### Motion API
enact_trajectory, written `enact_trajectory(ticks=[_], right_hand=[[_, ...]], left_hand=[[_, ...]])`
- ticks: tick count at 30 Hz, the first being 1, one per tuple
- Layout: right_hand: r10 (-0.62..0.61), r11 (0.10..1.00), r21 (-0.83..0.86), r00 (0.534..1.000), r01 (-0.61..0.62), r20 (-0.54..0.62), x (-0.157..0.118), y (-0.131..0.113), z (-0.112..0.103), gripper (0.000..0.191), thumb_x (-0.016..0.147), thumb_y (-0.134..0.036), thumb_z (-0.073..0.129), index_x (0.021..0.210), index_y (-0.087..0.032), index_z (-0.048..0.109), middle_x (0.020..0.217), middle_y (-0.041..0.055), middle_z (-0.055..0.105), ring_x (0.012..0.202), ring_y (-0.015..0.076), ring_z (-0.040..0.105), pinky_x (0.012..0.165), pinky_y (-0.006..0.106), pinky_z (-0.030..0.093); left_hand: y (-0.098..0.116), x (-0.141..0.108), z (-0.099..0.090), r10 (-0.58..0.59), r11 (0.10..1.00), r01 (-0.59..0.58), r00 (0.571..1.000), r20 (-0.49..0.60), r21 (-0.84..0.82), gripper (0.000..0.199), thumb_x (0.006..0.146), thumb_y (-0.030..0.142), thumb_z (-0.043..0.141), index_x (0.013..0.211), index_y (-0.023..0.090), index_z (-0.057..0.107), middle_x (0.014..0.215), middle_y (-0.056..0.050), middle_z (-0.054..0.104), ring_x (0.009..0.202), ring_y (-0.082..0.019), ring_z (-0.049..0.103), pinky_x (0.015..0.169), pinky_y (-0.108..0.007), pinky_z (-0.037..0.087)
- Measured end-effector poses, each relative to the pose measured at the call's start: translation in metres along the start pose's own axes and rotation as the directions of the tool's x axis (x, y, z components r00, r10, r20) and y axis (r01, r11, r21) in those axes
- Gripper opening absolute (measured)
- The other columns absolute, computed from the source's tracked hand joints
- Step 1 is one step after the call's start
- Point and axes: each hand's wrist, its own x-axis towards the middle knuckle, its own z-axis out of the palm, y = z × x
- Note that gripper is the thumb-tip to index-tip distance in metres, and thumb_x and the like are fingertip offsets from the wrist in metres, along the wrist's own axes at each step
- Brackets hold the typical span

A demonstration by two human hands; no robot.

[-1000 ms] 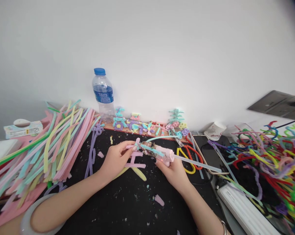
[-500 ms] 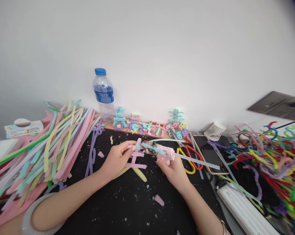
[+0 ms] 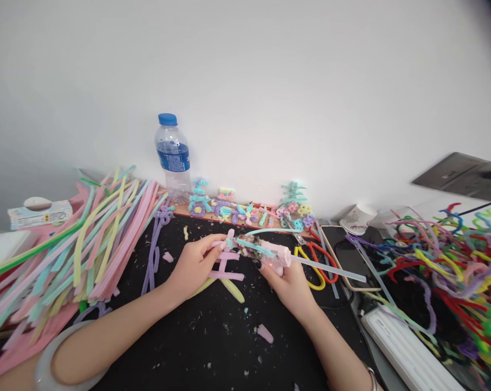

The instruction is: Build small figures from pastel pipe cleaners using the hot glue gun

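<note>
Fingers of L hand pinch pink fuzzy strips, those of R hand hold glue gun; best keep strips still & fingers back, it's prob hot

The aqua strip beyond the glue gun has shifted slightly.

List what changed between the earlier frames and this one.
The right end of the thin light-blue strip sits slightly higher in the picture than half a second ago, close to where it was a second ago. Nothing was visibly taken hold of or let go: the left hand still pinches the pink fuzzy strip piece, and the right hand still grips the pale-pink glue gun.
</note>
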Motion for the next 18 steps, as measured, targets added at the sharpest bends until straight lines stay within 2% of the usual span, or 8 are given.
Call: enact_trajectory(ticks=[5,13,18], right_hand=[[-0.001,1.0,0.011,1.0,0.001,0.013,-0.0007,-0.0007,0.0,0.033,0.084,-0.027,0.054,0.114,-0.019,0.063,0.109,0.0071,0.069,0.099,0.0254,0.065,0.086,0.037,0.051],[0.018,1.0,0.007,0.999,-0.018,0.047,-0.0023,-0.0024,0.0014,0.03,0.083,-0.026,0.055,0.111,-0.017,0.064,0.102,0.0066,0.071,0.091,0.0233,0.066,0.081,0.034,0.052],[0.017,1.0,0.015,0.998,-0.017,0.054,-0.0024,-0.0022,0.0021,0.031,0.084,-0.027,0.054,0.112,-0.018,0.063,0.107,0.0066,0.07,0.096,0.0236,0.066,0.083,0.034,0.052]], left_hand=[[0.0006,0.0018,0.0,0.037,0.998,-0.036,0.999,-0.007,0.044,0.033,0.088,0.035,0.045,0.108,0.018,0.064,0.094,-0.004,0.073,0.083,-0.021,0.066,0.072,-0.028,0.05],[0.0021,0.0008,-0.0012,0.045,0.997,-0.044,0.999,-0.018,0.064,0.032,0.088,0.035,0.046,0.108,0.017,0.065,0.1,-0.005,0.072,0.088,-0.022,0.066,0.074,-0.028,0.05],[0.0001,0.0008,-0.0013,0.039,0.999,-0.039,0.999,-0.011,0.03,0.034,0.089,0.038,0.045,0.109,0.018,0.064,0.103,-0.006,0.071,0.092,-0.022,0.065,0.079,-0.031,0.051]])
